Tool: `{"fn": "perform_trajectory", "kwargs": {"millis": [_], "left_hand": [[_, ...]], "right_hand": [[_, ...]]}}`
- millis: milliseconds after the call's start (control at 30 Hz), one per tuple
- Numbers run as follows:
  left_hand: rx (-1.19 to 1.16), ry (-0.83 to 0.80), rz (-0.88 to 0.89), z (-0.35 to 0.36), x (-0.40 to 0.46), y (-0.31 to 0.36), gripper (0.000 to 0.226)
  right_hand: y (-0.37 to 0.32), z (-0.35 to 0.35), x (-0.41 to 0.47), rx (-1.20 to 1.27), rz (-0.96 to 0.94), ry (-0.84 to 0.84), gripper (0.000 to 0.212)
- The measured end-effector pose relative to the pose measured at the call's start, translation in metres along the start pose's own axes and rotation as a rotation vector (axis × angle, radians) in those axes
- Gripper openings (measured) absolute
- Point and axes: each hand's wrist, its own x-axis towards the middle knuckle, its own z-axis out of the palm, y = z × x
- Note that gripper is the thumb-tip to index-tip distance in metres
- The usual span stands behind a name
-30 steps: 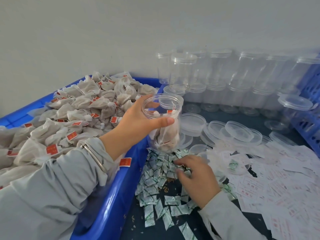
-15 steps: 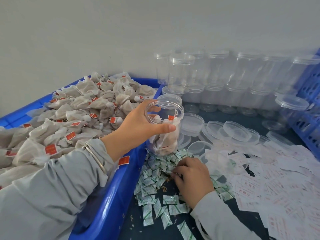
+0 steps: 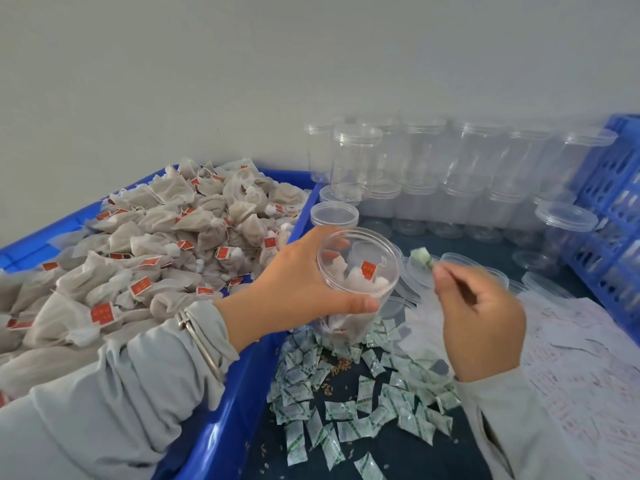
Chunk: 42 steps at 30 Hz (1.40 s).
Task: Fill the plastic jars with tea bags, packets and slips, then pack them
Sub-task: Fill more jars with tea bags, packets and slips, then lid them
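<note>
We see the left hand (image 3: 298, 289) wrapped around a clear round plastic jar (image 3: 356, 282), thumb across its near side and fingers curled behind it, holding it open-mouthed and tilted towards us. The jar holds several pale mesh tea bags with red tags (image 3: 360, 275). It sits just above the near edge of a scatter of small white-and-green packets (image 3: 349, 407) on the dark table top (image 3: 408, 455).

Just right of the jar, the right hand (image 3: 481, 320) pinches one small white-and-green packet (image 3: 421, 257) between its blurred fingertips, raised level with the jar's mouth and apart from it.

Left of the jar, a blue plastic tray (image 3: 221, 431) is heaped with loose tea bags (image 3: 156, 251). Behind the jar stand rows of empty clear lidded jars (image 3: 433, 168), with loose clear lids (image 3: 334, 214) between. Right of the jar lies a spread of white paper slips with red print (image 3: 571, 368), and beyond them a blue slatted crate (image 3: 616, 216).
</note>
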Motion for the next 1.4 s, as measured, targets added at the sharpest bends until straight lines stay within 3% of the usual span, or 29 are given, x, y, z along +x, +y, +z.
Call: {"fn": "perform_trajectory", "kwargs": {"millis": [167,300,400,733,933,1133,1267,1400], "left_hand": [[0.022,-0.089,0.007,0.003,-0.003,0.001,0.100],[0.016,-0.095,-0.011,0.003,-0.003,0.001,0.100],[0.005,-0.089,-0.036,0.002,-0.001,-0.001,0.094],[-0.087,-0.033,-0.083,0.003,0.001,0.002,0.081],[-0.102,0.025,-0.086,0.017,0.011,0.028,0.096],[-0.099,0.027,-0.124,0.043,0.022,0.045,0.105],[-0.120,0.037,-0.170,0.056,0.032,0.046,0.101],[-0.143,0.055,-0.205,0.071,0.039,0.040,0.088]], "right_hand": [[-0.039,0.003,0.020,0.045,-0.263,-0.044,0.016],[-0.044,0.013,0.020,-0.018,-0.252,-0.192,0.025],[-0.036,0.007,0.020,-0.016,-0.227,-0.178,0.026],[0.036,-0.056,0.017,-0.202,0.055,-0.136,0.016],[0.081,-0.069,0.016,-0.386,0.299,-0.384,0.019],[0.102,-0.050,0.015,-0.618,0.368,-0.646,0.031],[0.112,-0.045,0.011,-0.671,0.419,-0.640,0.036],[0.116,-0.049,0.007,-0.547,0.503,-0.572,0.034]]}}
